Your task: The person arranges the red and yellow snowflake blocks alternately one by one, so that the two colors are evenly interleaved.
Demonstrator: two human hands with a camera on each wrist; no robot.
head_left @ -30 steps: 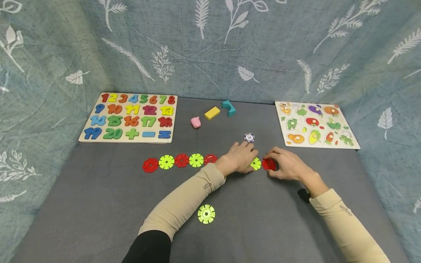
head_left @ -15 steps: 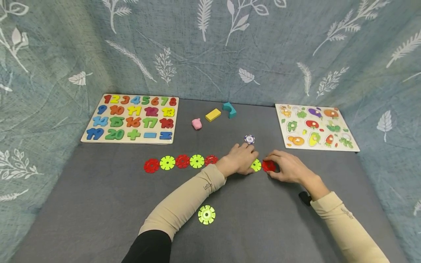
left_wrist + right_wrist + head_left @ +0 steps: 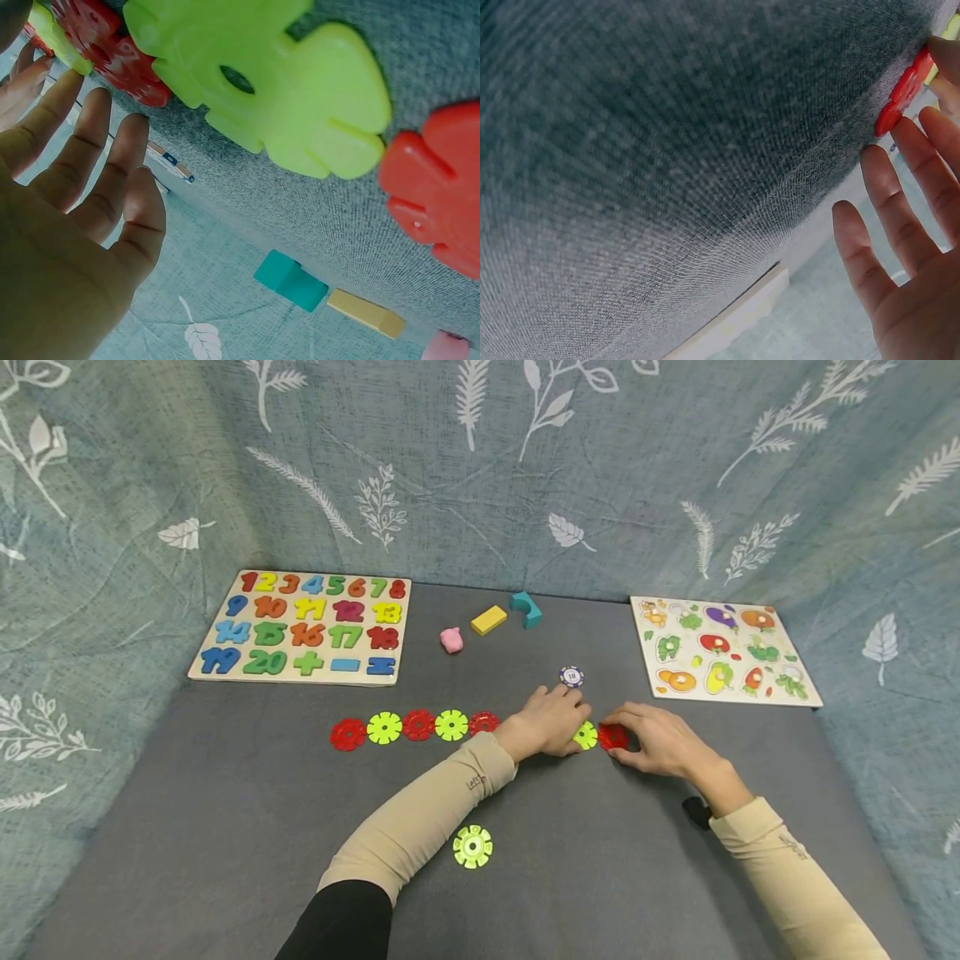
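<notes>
A row of notched plastic discs, red and yellow-green by turns, runs across the grey table. My left hand (image 3: pixel 551 722) pinches a yellow-green disc (image 3: pixel 586 736) near the row's right end, index fingertip at its edge in the left wrist view. My right hand (image 3: pixel 656 739) pinches the red disc (image 3: pixel 613 737) beside it between thumb and fingers. Under my left palm, hidden from the head view, lie another yellow-green disc (image 3: pixel 262 97) and a red disc (image 3: pixel 112 52). The row's left end is a red disc (image 3: pixel 348 735). A separate yellow-green disc (image 3: pixel 472 847) lies nearer my body.
A number puzzle board (image 3: pixel 300 627) stands back left, a vegetable puzzle board (image 3: pixel 723 652) back right. Between them are a pink pig-like figure (image 3: pixel 452 640), a yellow block (image 3: pixel 489 620), a teal arch block (image 3: pixel 527 609) and a chip marked 10 (image 3: pixel 572 676). A patterned curtain (image 3: pixel 450 485) hangs behind.
Both hands stay at the same two discs. Only the head view shifts slightly.
</notes>
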